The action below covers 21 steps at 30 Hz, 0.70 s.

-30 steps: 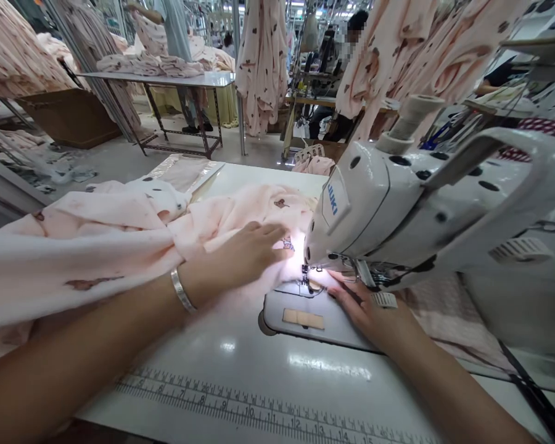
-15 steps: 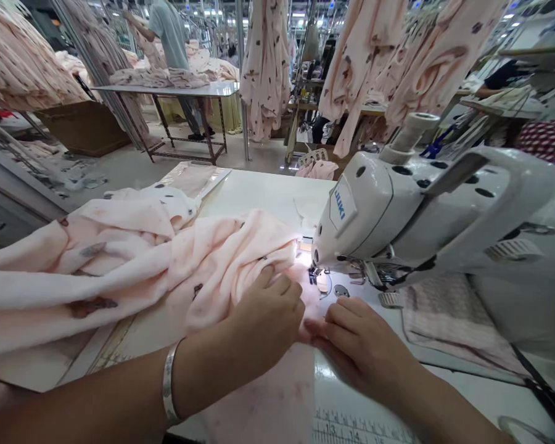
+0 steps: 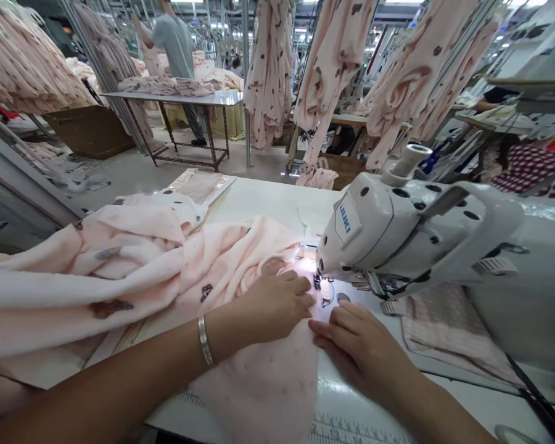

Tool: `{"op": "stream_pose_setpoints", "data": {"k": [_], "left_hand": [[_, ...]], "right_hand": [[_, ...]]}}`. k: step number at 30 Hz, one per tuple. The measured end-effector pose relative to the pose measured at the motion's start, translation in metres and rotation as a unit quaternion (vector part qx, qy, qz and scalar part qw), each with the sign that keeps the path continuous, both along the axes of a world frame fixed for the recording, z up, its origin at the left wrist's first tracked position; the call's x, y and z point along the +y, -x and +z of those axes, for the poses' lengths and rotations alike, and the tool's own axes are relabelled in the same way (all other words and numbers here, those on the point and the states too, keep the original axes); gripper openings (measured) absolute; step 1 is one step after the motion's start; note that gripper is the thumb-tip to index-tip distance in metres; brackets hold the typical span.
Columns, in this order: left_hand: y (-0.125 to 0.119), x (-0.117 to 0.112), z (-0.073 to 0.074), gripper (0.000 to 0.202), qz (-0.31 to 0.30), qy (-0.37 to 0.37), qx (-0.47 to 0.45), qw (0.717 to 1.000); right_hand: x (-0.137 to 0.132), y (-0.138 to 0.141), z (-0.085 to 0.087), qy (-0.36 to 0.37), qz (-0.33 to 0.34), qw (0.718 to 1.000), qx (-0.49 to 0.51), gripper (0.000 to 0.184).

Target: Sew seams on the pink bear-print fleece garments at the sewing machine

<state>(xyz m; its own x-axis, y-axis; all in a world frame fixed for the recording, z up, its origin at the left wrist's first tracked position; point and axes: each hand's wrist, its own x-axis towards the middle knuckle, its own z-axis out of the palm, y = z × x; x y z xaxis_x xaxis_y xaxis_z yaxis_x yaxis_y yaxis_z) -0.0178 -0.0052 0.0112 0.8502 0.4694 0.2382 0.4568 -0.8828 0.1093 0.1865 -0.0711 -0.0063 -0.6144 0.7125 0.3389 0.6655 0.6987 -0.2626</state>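
My left hand [image 3: 271, 303], a silver bangle on its wrist, lies curled on the pale pink printed fabric [image 3: 166, 265] just in front of the needle. Its fingers are bent and press a fold of the cloth down. My right hand [image 3: 354, 342] rests beside it on the fabric's edge, fingers together and pinching the cloth at the fingertips. Both hands sit directly before the presser foot [image 3: 321, 290] of the white sewing machine [image 3: 398, 234], whose lamp lights the cloth there. The bulk of the fabric is heaped to the left over the white table [image 3: 259, 197].
A printed ruler [image 3: 346, 431] runs along the table's front edge. A checked cloth [image 3: 439, 333] lies under the machine arm at right. Pink garments [image 3: 268, 68] hang overhead. A person in a grey shirt [image 3: 176, 43] stands at a far table stacked with folded garments.
The hands left the needle and gathered the fabric nearer me; my right hand came out from under the machine head. Now both have edged toward the foot again, and the view has shifted.
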Motion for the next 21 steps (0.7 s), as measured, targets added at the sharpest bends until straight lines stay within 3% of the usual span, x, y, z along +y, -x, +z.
{"op": "stream_pose_setpoints", "data": {"k": [9,15,18,21], "left_hand": [[-0.004,0.007,-0.004,0.018,0.046,0.045,-0.045,0.997],[-0.012,0.021,-0.009,0.012,0.067,0.024,-0.066,0.995],[-0.011,0.025,-0.011,0.01,0.072,-0.003,-0.079,0.994],[0.002,0.033,-0.005,0.012,0.049,-0.015,-0.105,0.993]], "right_hand": [[0.002,-0.007,-0.004,-0.002,-0.038,0.999,-0.017,0.018],[0.005,-0.006,-0.007,-0.001,-0.075,0.997,-0.026,0.025],[0.001,-0.003,0.01,0.011,-0.089,0.995,-0.039,0.025],[-0.022,-0.025,0.043,0.022,-0.113,0.991,-0.063,0.028]]}}
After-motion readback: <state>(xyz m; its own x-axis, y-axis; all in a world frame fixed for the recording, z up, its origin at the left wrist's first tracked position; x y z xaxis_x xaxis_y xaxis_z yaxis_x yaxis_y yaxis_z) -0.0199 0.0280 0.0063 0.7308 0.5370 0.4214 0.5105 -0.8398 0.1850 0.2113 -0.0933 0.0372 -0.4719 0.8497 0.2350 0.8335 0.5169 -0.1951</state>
